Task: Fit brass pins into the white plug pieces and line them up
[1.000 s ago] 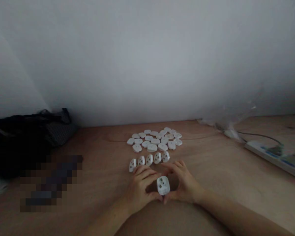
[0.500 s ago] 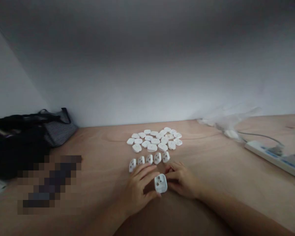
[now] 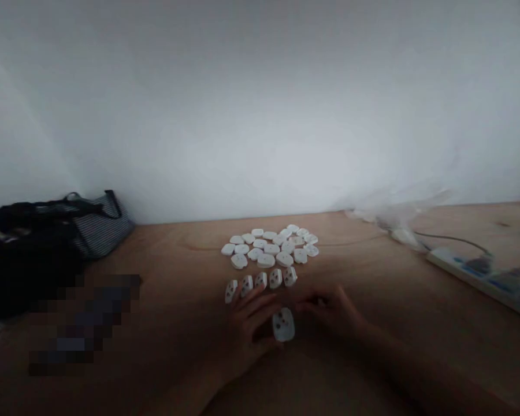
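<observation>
My left hand [image 3: 247, 332] grips a white three-hole plug piece [image 3: 283, 325] between thumb and fingers, just above the wooden table [image 3: 177, 277]. My right hand [image 3: 333, 312] rests to the right of that piece with its fingers curled; whether it holds anything is hidden in the dim light. Just beyond my hands stands a row of several white plug pieces [image 3: 260, 283]. Farther back lies a flat cluster of several more white pieces [image 3: 271, 248].
A black and striped bag [image 3: 47, 242] sits at the left against the white wall. A white power strip with cables [image 3: 481, 271] and crumpled clear plastic [image 3: 398, 216] lie at the right. A blurred-out patch covers something at the front left.
My right hand has drawn slightly away to the right of the held piece. The picture has grown darker. The left hand keeps its grip.
</observation>
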{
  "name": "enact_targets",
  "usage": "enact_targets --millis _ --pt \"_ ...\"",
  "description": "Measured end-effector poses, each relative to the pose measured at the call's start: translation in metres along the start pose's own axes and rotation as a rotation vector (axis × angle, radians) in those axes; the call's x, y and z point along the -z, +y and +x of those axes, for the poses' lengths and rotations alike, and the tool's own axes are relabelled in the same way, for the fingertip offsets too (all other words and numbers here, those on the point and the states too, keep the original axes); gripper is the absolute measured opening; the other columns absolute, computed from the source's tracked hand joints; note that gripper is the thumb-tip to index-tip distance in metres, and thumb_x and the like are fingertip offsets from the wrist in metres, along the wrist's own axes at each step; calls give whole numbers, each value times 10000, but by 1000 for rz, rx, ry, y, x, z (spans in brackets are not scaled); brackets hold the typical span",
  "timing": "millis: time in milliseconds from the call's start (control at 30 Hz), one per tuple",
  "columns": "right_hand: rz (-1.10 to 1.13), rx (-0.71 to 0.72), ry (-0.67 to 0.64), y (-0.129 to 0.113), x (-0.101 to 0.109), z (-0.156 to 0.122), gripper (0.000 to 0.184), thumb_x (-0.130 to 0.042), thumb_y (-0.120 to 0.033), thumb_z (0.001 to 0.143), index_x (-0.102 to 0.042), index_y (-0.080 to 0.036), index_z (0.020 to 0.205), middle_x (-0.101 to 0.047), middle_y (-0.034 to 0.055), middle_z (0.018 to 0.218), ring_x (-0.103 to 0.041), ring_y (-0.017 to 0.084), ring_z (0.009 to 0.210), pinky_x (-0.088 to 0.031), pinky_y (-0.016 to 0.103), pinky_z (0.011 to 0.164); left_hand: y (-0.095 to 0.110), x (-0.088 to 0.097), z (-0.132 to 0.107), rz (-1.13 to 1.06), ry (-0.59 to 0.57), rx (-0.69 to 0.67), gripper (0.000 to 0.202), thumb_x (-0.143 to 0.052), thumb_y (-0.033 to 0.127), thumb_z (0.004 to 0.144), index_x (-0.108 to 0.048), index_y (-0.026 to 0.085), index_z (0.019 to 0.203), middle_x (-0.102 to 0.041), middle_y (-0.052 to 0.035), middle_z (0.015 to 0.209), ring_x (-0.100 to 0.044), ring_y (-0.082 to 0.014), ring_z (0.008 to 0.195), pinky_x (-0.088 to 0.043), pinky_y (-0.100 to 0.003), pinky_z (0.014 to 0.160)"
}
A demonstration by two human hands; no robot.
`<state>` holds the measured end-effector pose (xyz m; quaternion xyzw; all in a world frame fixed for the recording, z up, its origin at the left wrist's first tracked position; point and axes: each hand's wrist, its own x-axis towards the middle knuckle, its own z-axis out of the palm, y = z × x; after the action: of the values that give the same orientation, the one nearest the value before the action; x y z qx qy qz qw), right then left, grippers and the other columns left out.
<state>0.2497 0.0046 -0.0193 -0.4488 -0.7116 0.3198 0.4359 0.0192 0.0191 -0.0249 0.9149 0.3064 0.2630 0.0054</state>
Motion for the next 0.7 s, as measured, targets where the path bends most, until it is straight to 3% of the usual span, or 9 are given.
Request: enact_targets --millis 67,300,500,700 --pt "54 3 -35 -6 -3 -4 169 -625 -324 773 -698 -172 756 -715 23 709 -644 158 638 -497 236 586 1 0 0 14 7 8 536 -607 570 734 -582 254 1167 -593 -77 1215 -421 -316 1228 -91 -560 1092" --pt "83 120 -71 -13 -8 -12 131 -586 -272 815 -690 -203 854 -727 28 827 -674 168 746 -534 271 694 3 -1 1 9 63 24 530 -621 572 718 -598 252 1139 -623 -78 1162 -458 -316 1188 -138 -568 1081" --pt "71 163 -54 -12 -13 -13 115 -588 -272 818 -676 -198 816 -720 22 795 -671 157 721 -530 249 671 5 1 2 1 44 50 525 -651 552 703 -611 230 1116 -637 -70 1135 -477 -328 1159 -179 -592 1053" --pt "-101 270 -40 -16 -14 -12 144 -548 -269 847 -665 -214 782 -716 17 772 -653 155 710 -497 286 716 7 0 1 -10 66 37 499 -609 558 740 -602 229 1116 -647 -68 1102 -485 -302 1139 -132 -549 1080"
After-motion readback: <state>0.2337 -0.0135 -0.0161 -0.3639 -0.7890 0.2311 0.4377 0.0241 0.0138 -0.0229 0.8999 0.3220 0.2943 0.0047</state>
